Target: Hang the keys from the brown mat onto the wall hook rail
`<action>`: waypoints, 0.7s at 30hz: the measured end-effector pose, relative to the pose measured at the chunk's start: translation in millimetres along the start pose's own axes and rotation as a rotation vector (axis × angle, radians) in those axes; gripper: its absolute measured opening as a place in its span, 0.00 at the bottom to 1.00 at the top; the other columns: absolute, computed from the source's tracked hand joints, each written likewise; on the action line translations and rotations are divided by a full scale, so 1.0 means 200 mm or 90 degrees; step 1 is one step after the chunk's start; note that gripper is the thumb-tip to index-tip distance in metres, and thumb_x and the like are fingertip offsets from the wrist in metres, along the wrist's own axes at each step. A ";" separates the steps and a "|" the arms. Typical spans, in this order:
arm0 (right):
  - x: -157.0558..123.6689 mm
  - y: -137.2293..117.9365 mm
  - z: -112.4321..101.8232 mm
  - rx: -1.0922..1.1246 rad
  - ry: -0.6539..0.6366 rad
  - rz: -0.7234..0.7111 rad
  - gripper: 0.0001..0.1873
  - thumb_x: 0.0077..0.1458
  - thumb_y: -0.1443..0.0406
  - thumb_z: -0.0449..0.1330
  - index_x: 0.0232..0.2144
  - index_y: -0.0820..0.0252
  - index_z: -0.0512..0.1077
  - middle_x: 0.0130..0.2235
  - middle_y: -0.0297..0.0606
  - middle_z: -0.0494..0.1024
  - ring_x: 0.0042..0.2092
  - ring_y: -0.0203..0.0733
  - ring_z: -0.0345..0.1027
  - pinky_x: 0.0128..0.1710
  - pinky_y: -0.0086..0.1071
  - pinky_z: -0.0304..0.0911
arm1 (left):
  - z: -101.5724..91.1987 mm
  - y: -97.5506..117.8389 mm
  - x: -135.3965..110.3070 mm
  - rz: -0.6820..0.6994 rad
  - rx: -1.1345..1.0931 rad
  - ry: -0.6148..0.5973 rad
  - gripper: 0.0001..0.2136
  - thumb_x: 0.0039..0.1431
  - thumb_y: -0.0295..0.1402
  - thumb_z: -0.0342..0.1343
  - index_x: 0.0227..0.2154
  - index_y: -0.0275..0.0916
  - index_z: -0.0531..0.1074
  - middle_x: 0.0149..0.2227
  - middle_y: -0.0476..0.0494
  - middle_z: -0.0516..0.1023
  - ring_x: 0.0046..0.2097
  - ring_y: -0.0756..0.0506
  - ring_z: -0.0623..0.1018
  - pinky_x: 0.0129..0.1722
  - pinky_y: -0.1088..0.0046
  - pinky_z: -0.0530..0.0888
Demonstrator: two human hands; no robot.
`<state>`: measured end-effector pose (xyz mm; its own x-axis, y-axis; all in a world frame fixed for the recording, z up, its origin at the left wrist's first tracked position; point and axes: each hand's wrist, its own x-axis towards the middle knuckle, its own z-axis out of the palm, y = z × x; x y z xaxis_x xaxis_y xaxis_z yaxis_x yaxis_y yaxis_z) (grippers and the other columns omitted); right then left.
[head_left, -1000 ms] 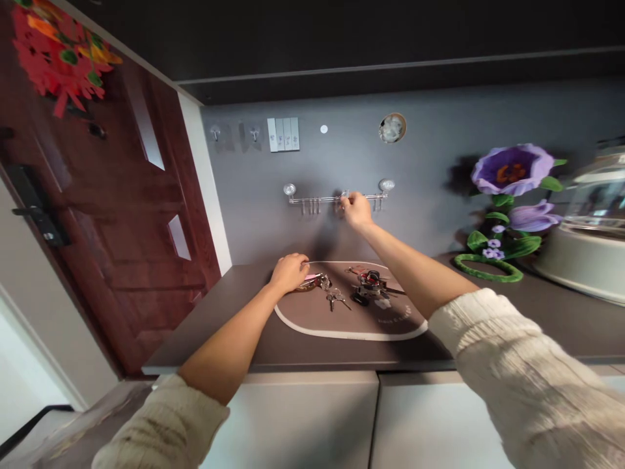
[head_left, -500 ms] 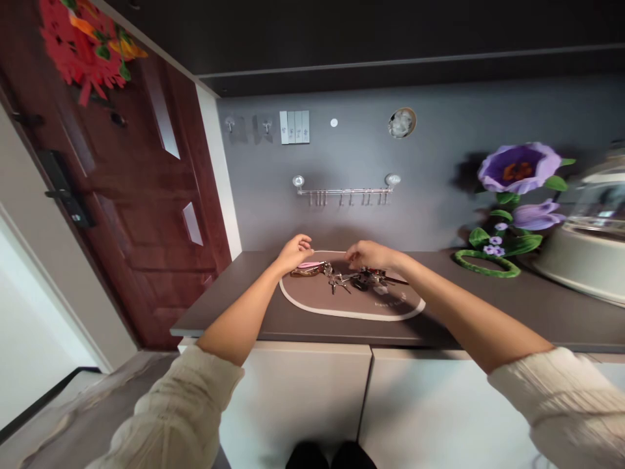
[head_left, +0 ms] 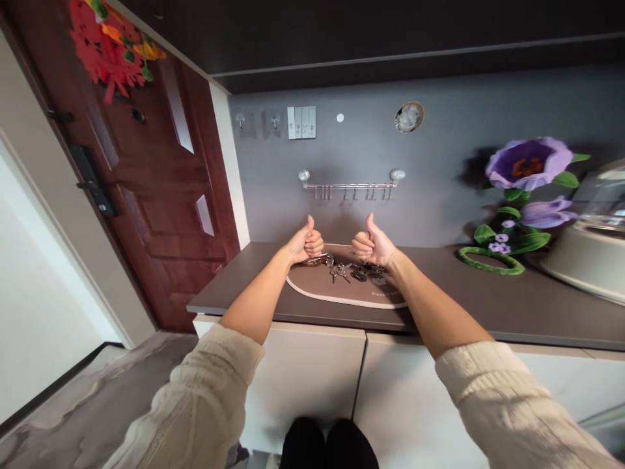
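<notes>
My left hand (head_left: 306, 244) and my right hand (head_left: 372, 245) are both curled into fists with the thumbs pointing up, held side by side above a brown oval mat (head_left: 336, 290) on the counter. Neither fist holds anything. Several bunches of keys (head_left: 344, 270) lie on the mat just below and between the hands. On the grey wall behind, a chrome hook rail (head_left: 349, 185) hangs with bare hooks.
A dark countertop (head_left: 488, 306) tops white cabinets (head_left: 303, 378). A red-brown door (head_left: 161, 189) stands at the left. Purple artificial flowers (head_left: 525, 195) and a pale lidded vessel (head_left: 586, 254) sit at the right. Light switches (head_left: 301, 122) are on the wall.
My right hand came down from the hook rail to the mat, then both hands lifted off the keys and closed into thumbs-up fists. The view has drawn back from the counter.
</notes>
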<state>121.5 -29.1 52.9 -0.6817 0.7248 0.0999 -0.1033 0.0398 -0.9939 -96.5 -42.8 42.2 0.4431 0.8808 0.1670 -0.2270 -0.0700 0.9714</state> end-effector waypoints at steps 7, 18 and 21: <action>-0.01 0.12 -0.10 0.091 -0.035 0.028 0.35 0.43 0.36 0.33 0.08 0.60 0.40 0.10 0.27 0.40 0.13 0.26 0.35 0.12 0.23 0.35 | -0.11 -0.13 0.00 -0.077 -0.041 -0.016 0.30 0.42 0.63 0.36 0.08 0.39 0.44 0.09 0.55 0.42 0.13 0.57 0.48 0.14 0.77 0.46; -0.02 0.14 -0.06 0.092 -0.028 0.061 0.35 0.43 0.36 0.34 0.08 0.59 0.40 0.10 0.27 0.41 0.13 0.26 0.36 0.11 0.22 0.36 | -0.10 -0.13 -0.01 -0.097 -0.022 -0.004 0.30 0.42 0.64 0.37 0.08 0.39 0.43 0.09 0.55 0.41 0.12 0.57 0.46 0.14 0.77 0.44; -0.02 0.15 -0.05 0.087 -0.018 0.066 0.35 0.43 0.36 0.34 0.09 0.59 0.40 0.09 0.26 0.40 0.13 0.26 0.35 0.11 0.22 0.35 | -0.09 -0.14 -0.01 -0.091 -0.030 -0.008 0.30 0.42 0.63 0.37 0.08 0.40 0.44 0.09 0.55 0.41 0.13 0.57 0.46 0.15 0.77 0.45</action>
<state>129.6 -23.9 22.9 -0.7133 0.7008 0.0010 -0.1278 -0.1286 -0.9834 -106.7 -34.3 12.5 0.4841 0.8745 0.0293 -0.2014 0.0787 0.9763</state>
